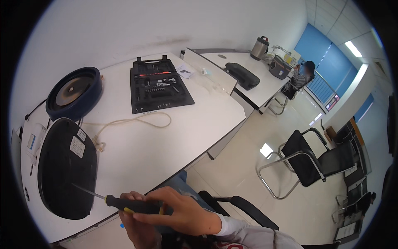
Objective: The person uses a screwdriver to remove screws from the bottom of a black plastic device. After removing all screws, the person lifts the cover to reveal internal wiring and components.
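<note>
A screwdriver (132,205) with a black and yellow handle is held in front of me at the table's near edge. My right hand (182,211) grips the handle's rear part between thumb and fingers. Beneath and behind it, my left hand (139,226) closes round the handle too, partly covered by the right. The thin shaft points left to the black underside of an oval appliance base (66,166), which stands tilted up and bears two white labels. Whether the tip sits in a screw hole cannot be made out.
Behind the base lies a round dark blue appliance part (94,92) with a brownish metal disc. A black tool case (161,97) lies unfolded, with a beige cord (145,123) nearby. Further right are a black case (242,76), a metal flask (259,50), a seated person (299,79) and a chair (304,159).
</note>
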`<state>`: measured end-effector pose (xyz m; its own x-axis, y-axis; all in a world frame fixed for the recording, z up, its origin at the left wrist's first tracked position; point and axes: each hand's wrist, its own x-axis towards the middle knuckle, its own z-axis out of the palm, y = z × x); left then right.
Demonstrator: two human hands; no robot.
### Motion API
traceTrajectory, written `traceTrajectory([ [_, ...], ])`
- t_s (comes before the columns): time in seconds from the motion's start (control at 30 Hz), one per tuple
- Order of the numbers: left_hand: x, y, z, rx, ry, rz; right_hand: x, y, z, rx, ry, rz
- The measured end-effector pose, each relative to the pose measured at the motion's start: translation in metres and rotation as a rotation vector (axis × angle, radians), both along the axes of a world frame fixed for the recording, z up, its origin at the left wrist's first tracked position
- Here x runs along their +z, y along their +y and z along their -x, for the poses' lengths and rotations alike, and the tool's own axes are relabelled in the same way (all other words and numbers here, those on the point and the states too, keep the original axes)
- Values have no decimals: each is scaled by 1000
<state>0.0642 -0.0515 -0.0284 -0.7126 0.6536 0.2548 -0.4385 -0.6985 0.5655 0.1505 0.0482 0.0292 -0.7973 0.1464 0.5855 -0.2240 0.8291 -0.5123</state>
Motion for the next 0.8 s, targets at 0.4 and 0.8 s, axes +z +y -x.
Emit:
traceTrajectory([
  [0.4, 23, -1, -4, 75, -221, 71, 7, -5, 2, -82, -220, 272],
  [0.8, 18, 5, 4, 87, -199, 144, -6, 15, 2, 73, -37, 88],
])
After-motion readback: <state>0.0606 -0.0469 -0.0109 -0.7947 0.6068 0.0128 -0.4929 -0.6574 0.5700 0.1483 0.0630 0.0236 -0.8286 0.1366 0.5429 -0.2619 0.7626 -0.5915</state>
